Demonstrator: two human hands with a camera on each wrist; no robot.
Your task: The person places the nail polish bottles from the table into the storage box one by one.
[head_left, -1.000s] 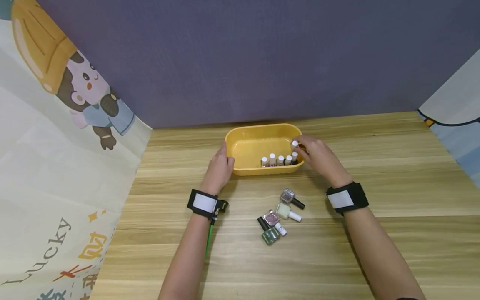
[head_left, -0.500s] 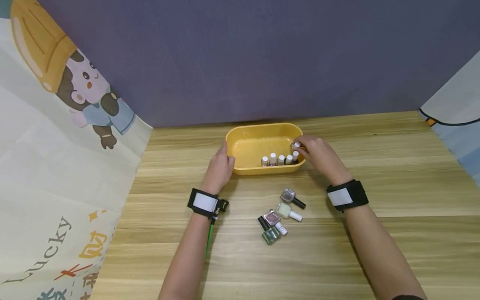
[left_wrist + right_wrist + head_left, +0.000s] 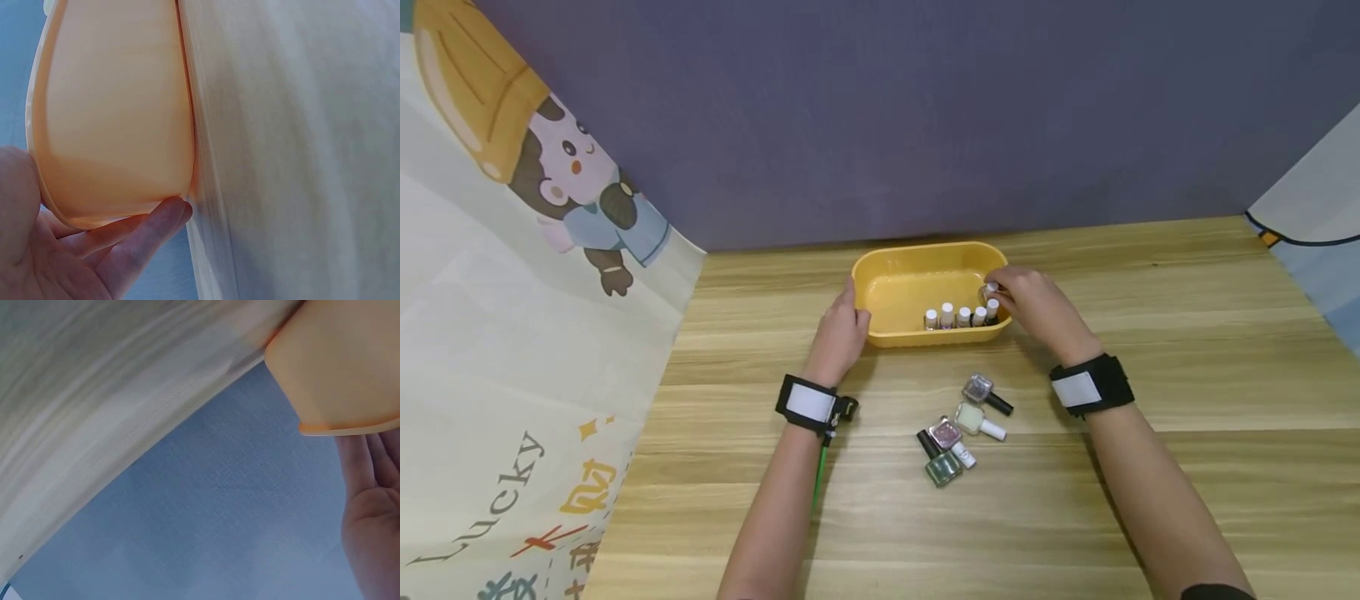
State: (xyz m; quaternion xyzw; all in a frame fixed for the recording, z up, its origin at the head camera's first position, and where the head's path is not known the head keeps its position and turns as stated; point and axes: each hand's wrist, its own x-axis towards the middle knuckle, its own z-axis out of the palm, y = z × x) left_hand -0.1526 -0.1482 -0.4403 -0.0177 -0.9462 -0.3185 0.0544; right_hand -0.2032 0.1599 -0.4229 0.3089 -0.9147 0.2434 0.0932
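Note:
A yellow oblong plastic tray (image 3: 891, 302) stands on the table near the back wall. My left hand (image 3: 837, 340) grips its left end; in the left wrist view the thumb is at the rim and the fingers lie along the outer wall (image 3: 119, 125). Inside the tray's right end, my right hand (image 3: 1043, 315) pinches a small nail polish bottle (image 3: 991, 289) with a white cap, tilted. Several white-capped nail polish bottles (image 3: 947, 315) stand in a row along the near inner wall. The right wrist view shows only the tray's outside (image 3: 350, 362) and part of the hand, not the bottle.
On the wooden table (image 3: 737, 500), nearer me, lie several nail polish bottles: a glittery grey one (image 3: 978, 388), a pale one (image 3: 970, 418), a pink glitter one (image 3: 945, 432) and a green one (image 3: 943, 468). A dark blue-grey wall (image 3: 880, 125) rises behind the tray.
The bottle in my right hand has gone from nearly upright to tilted, within the same corner of the tray. My left hand keeps its hold on the tray.

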